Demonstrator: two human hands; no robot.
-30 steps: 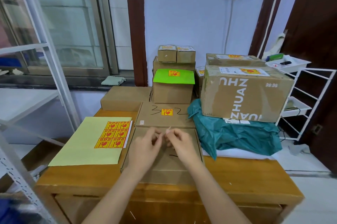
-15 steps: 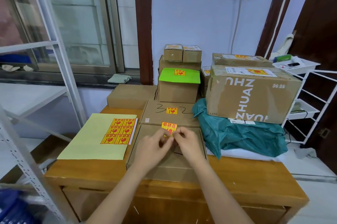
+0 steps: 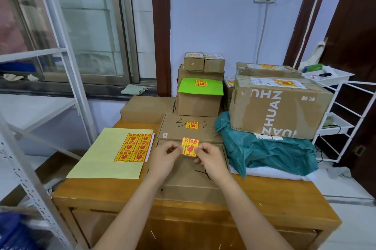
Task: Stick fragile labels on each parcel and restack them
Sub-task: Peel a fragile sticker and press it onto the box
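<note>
A yellow-and-red fragile label [image 3: 189, 146] is held by its two side edges just above a flat brown parcel [image 3: 189, 176] at the desk's front. My left hand [image 3: 165, 158] pinches its left edge and my right hand [image 3: 210, 159] pinches its right edge. Behind it lies a second flat parcel [image 3: 179, 127] marked "32" with a label stuck on. To the left, a pale yellow backing sheet [image 3: 105, 158] carries several more labels [image 3: 134, 147].
At the back stand a green-topped box [image 3: 200, 95], small stacked boxes [image 3: 203, 62], a plain box [image 3: 146, 108] and a large labelled carton [image 3: 278, 107] on a teal bag [image 3: 264, 152]. White metal racks flank the wooden desk [image 3: 274, 198].
The label, edge-on between my fingertips a second ago, now faces up and shows fully, and both hands hold it over the front parcel. The camera has shifted slightly.
</note>
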